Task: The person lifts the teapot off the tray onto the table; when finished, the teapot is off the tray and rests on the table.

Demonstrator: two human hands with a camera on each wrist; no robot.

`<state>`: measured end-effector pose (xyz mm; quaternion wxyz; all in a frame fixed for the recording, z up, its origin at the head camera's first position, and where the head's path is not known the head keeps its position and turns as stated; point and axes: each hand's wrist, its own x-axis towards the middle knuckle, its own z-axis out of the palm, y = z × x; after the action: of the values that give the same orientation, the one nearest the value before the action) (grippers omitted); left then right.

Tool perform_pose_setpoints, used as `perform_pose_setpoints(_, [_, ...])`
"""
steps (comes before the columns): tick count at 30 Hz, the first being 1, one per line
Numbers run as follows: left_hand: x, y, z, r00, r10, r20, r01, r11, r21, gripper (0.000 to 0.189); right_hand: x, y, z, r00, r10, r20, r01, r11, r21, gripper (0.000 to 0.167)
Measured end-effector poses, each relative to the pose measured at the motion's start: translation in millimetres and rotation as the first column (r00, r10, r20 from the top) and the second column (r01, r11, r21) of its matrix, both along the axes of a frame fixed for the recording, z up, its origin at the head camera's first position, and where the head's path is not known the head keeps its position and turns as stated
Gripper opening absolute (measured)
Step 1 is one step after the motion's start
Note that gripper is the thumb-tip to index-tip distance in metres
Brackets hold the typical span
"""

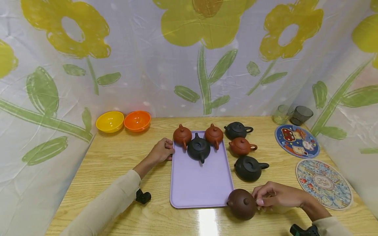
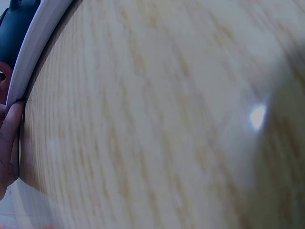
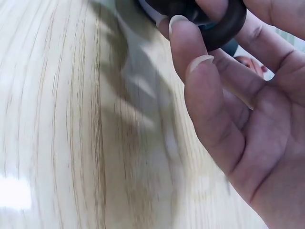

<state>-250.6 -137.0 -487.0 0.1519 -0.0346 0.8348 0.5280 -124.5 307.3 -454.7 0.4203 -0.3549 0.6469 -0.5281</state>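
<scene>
My right hand [image 1: 279, 196] grips a dark brown teapot [image 1: 242, 205] by its handle [image 3: 231, 31], with fingers curled round the loop. The teapot's spout points left, beside the near right corner of a lilac tray [image 1: 202, 186]; whether it touches the table I cannot tell. My left hand [image 1: 162, 150] holds the tray's left rim [image 2: 26, 52], fingertips at its edge. At the tray's far end sit a black teapot [image 1: 198, 149] and two reddish-brown teapots, one at the left [image 1: 182, 136], one at the right [image 1: 214, 135].
Right of the tray stand a black teapot [image 1: 237, 130], a reddish-brown teapot [image 1: 242, 147] and another black teapot [image 1: 248, 168]. Two round mats, blue [image 1: 296, 141] and floral [image 1: 323, 183], lie farther right. Behind are glasses [image 1: 301, 115]; yellow [image 1: 110, 122] and orange [image 1: 137, 121] bowls stand back left.
</scene>
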Motion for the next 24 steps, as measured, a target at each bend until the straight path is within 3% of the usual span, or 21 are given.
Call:
perform_pose_setpoints(9, [1.0, 0.3, 1.6, 1.0, 0.0, 0.005, 0.0, 1.0, -0.009, 0.037, -3.2, 14.1, -3.8, 0.999, 0.036, 0.008, -0.036, 0.998, -0.043, 0.026])
perform_pose_setpoints(24, [1.0, -1.2, 0.9, 1.0, 0.0, 0.009, 0.0, 1.0, 0.0, 0.037, -11.0, 39.5, -4.6, 0.995, 0.01, 0.094, -0.009, 1.0, -0.009, 0.026])
